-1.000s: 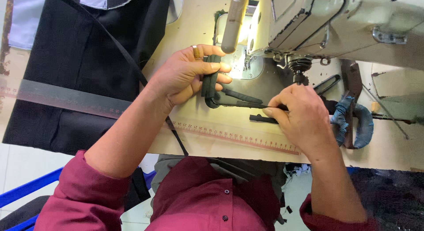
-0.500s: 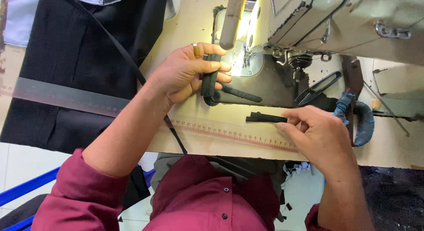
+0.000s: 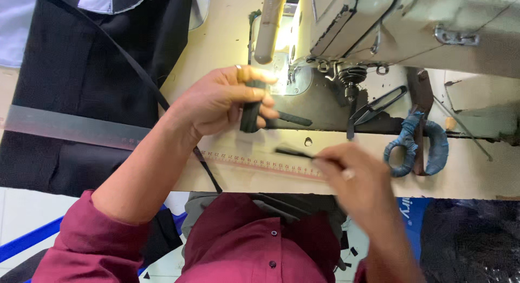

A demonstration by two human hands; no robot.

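View: seen from above, looking down over a person's maroon sleeves at a cream sewing table (image 3: 227,39).
Left hand: the left hand (image 3: 219,101) rests on the table just left of the machine's needle area, fingers curled and closed around a bundle of black strips (image 3: 251,111). A ring shows on one finger.
Black strips: the bundle stands roughly upright in the left fist, and one loose strip end (image 3: 292,119) pokes out to the right over the grey machine bed.
Right hand: the right hand (image 3: 357,177) is blurred, near the front edge of the table. Its fingertips pinch one end of a thin black strip piece (image 3: 292,152), which points left.
Thin strip piece: it lies just above the printed measuring scale (image 3: 260,163) along the table's front edge, apart from the bundle.
Sewing machine: the pale sewing machine (image 3: 401,23) fills the top right, with a lit patch under its head.
Scissors: large scissors with blue-wrapped handles (image 3: 417,142) lie to the right of the right hand; small black snips (image 3: 374,107) lie on the bed beside them.
Left side: a black garment (image 3: 70,61) lies spread out, with a clear ruler (image 3: 65,126) across it.
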